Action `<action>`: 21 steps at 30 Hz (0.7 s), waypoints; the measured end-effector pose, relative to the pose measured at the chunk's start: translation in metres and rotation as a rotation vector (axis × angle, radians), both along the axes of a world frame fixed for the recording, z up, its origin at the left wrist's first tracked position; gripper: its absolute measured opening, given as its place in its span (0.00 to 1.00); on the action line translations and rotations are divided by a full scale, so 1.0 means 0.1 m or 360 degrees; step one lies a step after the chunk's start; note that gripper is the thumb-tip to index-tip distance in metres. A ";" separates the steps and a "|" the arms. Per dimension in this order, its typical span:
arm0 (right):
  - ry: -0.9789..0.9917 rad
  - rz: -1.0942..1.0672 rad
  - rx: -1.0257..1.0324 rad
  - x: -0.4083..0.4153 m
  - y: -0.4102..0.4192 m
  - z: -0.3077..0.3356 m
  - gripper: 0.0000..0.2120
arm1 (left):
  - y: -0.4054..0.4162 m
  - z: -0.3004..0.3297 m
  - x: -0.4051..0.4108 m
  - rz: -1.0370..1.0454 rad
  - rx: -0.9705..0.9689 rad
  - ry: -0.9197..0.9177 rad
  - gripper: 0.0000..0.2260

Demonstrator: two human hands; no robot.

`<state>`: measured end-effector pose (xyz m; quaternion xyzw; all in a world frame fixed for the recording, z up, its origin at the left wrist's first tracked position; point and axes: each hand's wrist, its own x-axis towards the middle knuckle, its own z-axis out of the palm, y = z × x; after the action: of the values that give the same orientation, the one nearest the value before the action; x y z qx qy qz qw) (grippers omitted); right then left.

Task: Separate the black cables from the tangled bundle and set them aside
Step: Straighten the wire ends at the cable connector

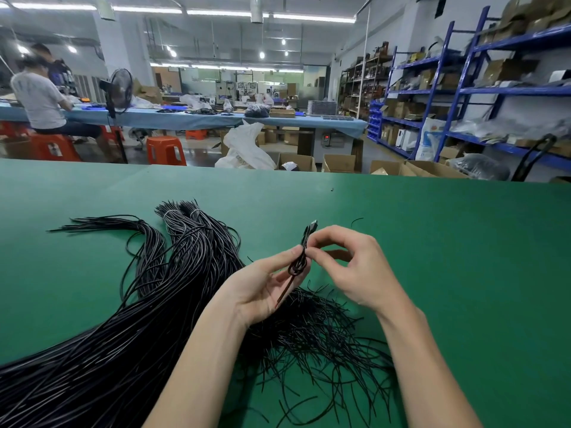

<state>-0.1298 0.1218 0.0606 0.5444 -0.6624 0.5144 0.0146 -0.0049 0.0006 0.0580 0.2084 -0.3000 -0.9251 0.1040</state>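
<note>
Green table (463, 257), black cables (139, 319) heaped left; both hands' fingers (312, 254) pinching one knotted cable (301, 257).

Black cables (129, 335) heaped, tangled, spread across green table (463, 273).

On the green felt-covered table (463, 257), a thick bundle of long black cables (129, 319) lies left of my left hand (262, 288). A loose tangle of thin black cables (318, 338) lies under both wrists. My right hand (349, 264) meets the left over a knotted black cable piece (301, 257).
</note>
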 end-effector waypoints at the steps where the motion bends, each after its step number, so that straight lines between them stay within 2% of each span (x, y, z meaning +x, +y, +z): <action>1: 0.0009 -0.0010 0.0028 0.00 0.00 0.01 0.04 | -0.01 -0.02 -0.01 0.0019 -0.0005 -0.0003 0.13; 7: 0.0071 -0.0091 0.0140 0.00 0.03 0.08 0.05 | -0.06 -0.03 -0.03 0.0157 -0.0281 -0.0081 0.04; 11: 0.0039 -0.0147 0.0148 0.05 0.01 0.12 0.07 | -0.07 -0.02 -0.02 0.0171 -0.0418 -0.0042 0.08; 13: -0.0122 -0.0169 0.0196 0.06 -0.03 0.12 0.08 | -0.09 -0.04 -0.01 0.0185 -0.0536 -0.0010 0.16; 17: -0.0846 0.0019 0.0343 0.07 -0.03 0.11 0.10 | -0.14 -0.06 0.01 0.0097 -0.0805 0.0061 0.23; 21: -0.1083 0.0098 0.0411 0.08 -0.05 0.13 0.08 | -0.23 -0.02 0.08 -0.0106 -0.0869 0.0142 0.19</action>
<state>-0.1222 0.1171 0.0739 0.3592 -0.6721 0.5784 -0.2910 0.0031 -0.0225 0.0558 0.1217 -0.5399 -0.8212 0.1389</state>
